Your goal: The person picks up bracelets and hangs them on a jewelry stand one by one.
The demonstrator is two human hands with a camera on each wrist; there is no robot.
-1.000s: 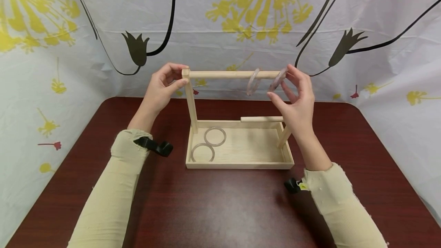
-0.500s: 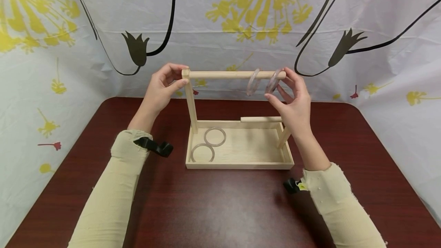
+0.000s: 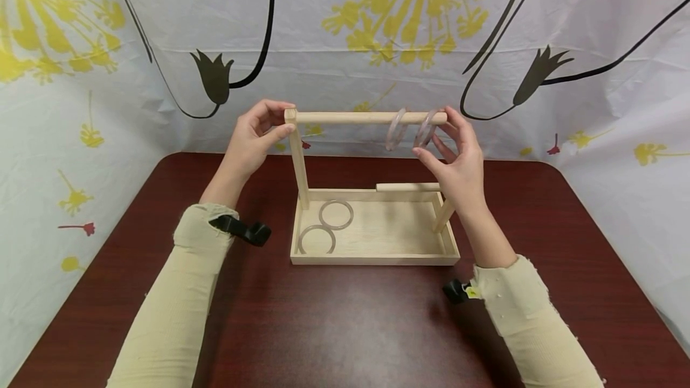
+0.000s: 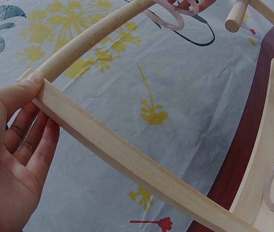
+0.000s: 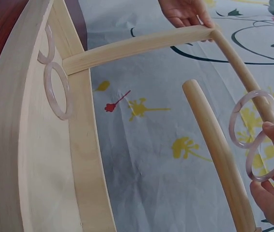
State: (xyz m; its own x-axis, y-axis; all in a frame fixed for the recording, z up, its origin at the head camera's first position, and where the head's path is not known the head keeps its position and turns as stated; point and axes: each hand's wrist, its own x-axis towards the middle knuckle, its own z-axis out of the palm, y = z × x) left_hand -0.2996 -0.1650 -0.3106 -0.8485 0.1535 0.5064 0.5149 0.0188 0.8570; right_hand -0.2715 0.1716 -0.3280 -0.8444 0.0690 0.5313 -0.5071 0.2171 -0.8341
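Note:
My left hand [image 3: 252, 133] pinches the top corner of a wooden jewelry stand, where the post [image 3: 299, 166] meets the upper rod [image 3: 345, 117]. At the rod's free right end, my right hand [image 3: 462, 163] pinches a pale purple bangle [image 3: 421, 134] between thumb and fingers. This bangle encircles the rod just inside its tip. A second pale bangle [image 3: 392, 130] hangs on the rod a little to the left. In the right wrist view the held bangle [image 5: 249, 162] overlaps the hanging bangle [image 5: 232, 123].
Two more bangles lie at the left of the stand's tray [image 3: 375, 260], one farther back [image 3: 352, 214] and one near the front corner [image 3: 333, 241]. A lower rod [image 3: 408, 187] juts leftward from a short right post [image 3: 444, 215]. The tray stands on a dark red table [image 3: 345, 322].
My right hand has moved left, bringing the held bangle over the rod's tip and onto the rod. The left hand, the stand and the other bangles have stayed put.

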